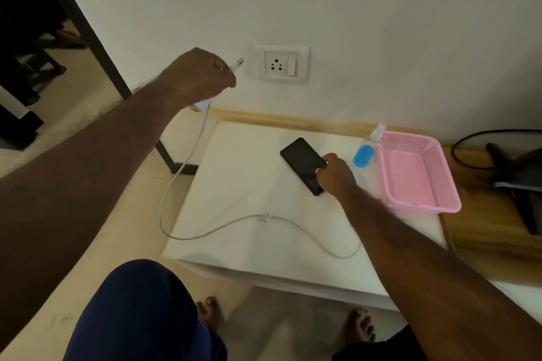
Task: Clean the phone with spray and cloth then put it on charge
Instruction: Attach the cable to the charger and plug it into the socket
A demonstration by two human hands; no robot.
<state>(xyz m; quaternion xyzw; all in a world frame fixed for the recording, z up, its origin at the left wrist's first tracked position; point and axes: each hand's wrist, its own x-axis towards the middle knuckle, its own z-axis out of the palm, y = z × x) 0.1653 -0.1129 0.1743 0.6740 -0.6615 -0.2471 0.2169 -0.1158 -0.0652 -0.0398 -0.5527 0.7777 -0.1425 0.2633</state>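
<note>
White wall fills the far side of what we see, with a wall socket (281, 64) set in it and a low white table (240, 173) pushed up below. We find the phone (303, 165) lying flat and dark-screened on the tabletop, near the middle toward the far edge, its long axis running from about 10 o'clock to 4 o'clock. Our right hand (334, 174) rests on the phone's near end at roughly 4 o'clock of it, fingers curled over the edge and thumb on the side, gripping it against the table. Our left hand (199, 76) is raised well apart from the phone, up at its 10 o'clock and just left of the socket, closed around a white charging cable (223, 227) whose plug tip (238, 63) sticks out of the fist toward the socket. A white adapter (202, 105) shows just below that fist, and the cable drops from it, loops off the table's left edge and trails back across the near part of the tabletop. At the phone's 3 o'clock, just beside our right hand, stands a spray bottle (365, 152) with blue liquid, touching a pink plastic basket (445, 184) on the table's right side.
</note>
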